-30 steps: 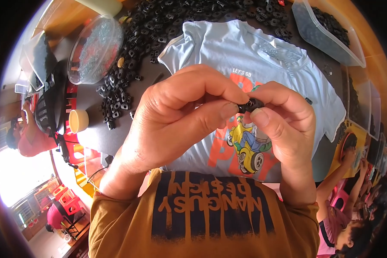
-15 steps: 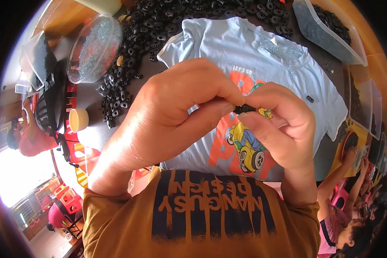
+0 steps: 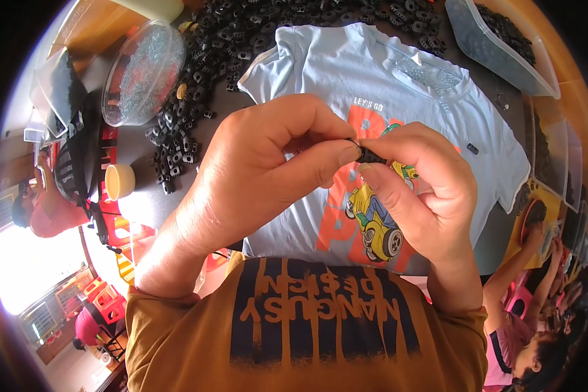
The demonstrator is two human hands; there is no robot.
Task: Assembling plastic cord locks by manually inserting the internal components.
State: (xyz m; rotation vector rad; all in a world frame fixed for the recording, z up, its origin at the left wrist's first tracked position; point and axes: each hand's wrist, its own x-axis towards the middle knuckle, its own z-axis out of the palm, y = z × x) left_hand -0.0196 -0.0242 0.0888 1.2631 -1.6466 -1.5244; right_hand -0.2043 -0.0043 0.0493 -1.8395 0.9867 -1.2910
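Note:
Between my hands, above a light blue T-shirt (image 3: 320, 65) spread on the table, is a small black plastic part (image 3: 371, 155). My left hand (image 3: 274, 157) pinches its left end with thumb and forefinger. At its other end, the forefinger and thumb of my right hand (image 3: 431, 186) are closed about it. The fingertips cover much of the part. A similar small black piece (image 3: 473, 148) lies on the shirt, right of my right hand. Many tiny shiny, clear-looking pieces (image 3: 431, 77) are scattered near the shirt's collar.
Loose black plastic parts (image 3: 235, 49) heap along the table's far and left side. A round clear tub (image 3: 108, 98) holds tiny shiny pieces, with a yellow cup (image 3: 119, 181) nearer me. A clear bin (image 3: 467, 42) of black parts stands far right. Another person's arm (image 3: 513, 258) is at right.
Both hands have shifted slightly and the black part has tipped a little, so more of it shows. The right thumb has drawn slightly down and left.

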